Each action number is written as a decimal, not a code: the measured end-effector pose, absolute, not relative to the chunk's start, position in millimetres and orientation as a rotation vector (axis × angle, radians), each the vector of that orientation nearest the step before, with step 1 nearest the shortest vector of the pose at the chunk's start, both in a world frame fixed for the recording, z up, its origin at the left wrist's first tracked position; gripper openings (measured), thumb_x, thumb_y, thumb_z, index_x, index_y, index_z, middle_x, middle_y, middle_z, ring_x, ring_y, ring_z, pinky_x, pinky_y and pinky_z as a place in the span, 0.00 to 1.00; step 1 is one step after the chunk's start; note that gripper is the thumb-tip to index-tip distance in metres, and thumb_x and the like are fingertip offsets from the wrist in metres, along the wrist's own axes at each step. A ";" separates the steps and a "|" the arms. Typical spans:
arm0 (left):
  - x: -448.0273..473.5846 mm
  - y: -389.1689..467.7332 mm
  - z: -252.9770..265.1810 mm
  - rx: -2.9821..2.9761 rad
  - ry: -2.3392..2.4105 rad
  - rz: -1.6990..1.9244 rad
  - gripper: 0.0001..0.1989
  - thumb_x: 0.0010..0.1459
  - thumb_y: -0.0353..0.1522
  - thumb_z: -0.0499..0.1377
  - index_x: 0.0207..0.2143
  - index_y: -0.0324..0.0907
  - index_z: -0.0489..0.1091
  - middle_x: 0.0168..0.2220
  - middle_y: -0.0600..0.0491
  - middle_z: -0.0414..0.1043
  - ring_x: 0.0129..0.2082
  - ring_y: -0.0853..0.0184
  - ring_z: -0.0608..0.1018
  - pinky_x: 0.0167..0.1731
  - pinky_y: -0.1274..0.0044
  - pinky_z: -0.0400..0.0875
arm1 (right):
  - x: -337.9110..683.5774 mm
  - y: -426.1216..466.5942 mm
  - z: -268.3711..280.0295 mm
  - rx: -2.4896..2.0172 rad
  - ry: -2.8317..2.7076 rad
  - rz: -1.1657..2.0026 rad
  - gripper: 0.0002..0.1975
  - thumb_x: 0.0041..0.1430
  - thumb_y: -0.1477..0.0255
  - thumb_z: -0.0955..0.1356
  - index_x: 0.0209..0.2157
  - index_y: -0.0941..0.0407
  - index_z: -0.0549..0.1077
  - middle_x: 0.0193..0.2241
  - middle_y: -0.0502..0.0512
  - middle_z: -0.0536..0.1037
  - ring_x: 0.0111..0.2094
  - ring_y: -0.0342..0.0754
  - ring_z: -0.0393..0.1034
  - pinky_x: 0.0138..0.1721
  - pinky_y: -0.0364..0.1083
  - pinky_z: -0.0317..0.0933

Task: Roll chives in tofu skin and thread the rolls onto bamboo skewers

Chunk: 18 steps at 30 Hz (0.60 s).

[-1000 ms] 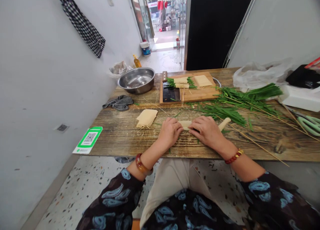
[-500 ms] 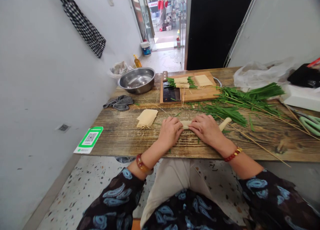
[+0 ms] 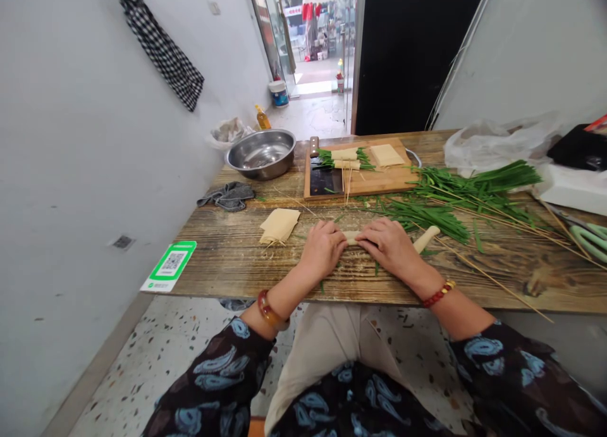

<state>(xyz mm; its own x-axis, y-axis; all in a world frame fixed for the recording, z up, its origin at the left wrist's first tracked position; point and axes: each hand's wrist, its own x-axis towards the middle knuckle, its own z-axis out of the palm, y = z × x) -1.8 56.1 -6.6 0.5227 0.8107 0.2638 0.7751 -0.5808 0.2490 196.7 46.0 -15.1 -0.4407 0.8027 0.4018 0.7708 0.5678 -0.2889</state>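
Slim pale roll lies on counter near front edge, between left hand and right hand. Left fingers curled, clamped on roll's left end; right fingers clamped on its right end. Pale rounded stick just beside right hand. Pale sheets stacked near left hand. Beyond, green stalks; cutting board bearing cleaver, two wrapped bundles. Farther left, grey cloth, metal bowl.

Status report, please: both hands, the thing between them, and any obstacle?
Left hand, right hand: fingers on pale roll. Roll's middle visible, ends hidden. Greens beyond right hand; pale stick beside it.
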 end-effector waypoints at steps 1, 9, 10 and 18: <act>-1.7 55.7 -6.7 2.659 1.395 0.540 0.10 0.62 0.35 0.53 0.33 0.42 0.73 0.36 0.49 0.70 0.39 0.62 0.67 0.38 0.70 0.61 | 196.5 47.3 -14.7 -1.263 -2.308 0.083 0.09 0.63 0.68 0.64 0.35 0.53 0.77 0.37 0.55 0.77 0.41 0.50 0.64 0.37 0.48 0.52; 0.3 50.3 -2.5 2.715 1.440 0.490 0.10 0.59 0.35 0.56 0.43 0.43 0.70 0.40 0.49 0.70 0.41 0.60 0.67 0.38 0.68 0.60 | 195.8 55.2 -11.8 -1.274 -2.363 0.054 0.10 0.64 0.69 0.64 0.36 0.52 0.77 0.36 0.56 0.76 0.40 0.50 0.63 0.37 0.48 0.51; 0.7 50.5 -1.5 2.720 1.440 0.485 0.09 0.60 0.35 0.56 0.42 0.43 0.70 0.40 0.50 0.70 0.41 0.60 0.67 0.38 0.69 0.60 | 195.7 55.9 -12.0 -1.276 -2.366 0.053 0.10 0.64 0.69 0.64 0.36 0.52 0.77 0.36 0.56 0.76 0.40 0.50 0.63 0.37 0.48 0.51; 2.5 61.6 0.4 2.740 1.426 0.481 0.09 0.62 0.34 0.54 0.31 0.42 0.71 0.36 0.52 0.71 0.40 0.62 0.67 0.38 0.70 0.58 | 196.7 56.1 -14.4 -1.288 -2.332 0.066 0.11 0.64 0.68 0.63 0.37 0.52 0.78 0.36 0.54 0.76 0.40 0.50 0.63 0.37 0.48 0.51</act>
<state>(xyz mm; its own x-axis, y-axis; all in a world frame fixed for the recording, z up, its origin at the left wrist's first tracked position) 2.5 61.6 0.4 0.5364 0.8021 0.2625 0.7973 -0.5836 0.1541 196.7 56.1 -14.4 -0.4474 0.8100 0.3791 0.7872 0.5578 -0.2629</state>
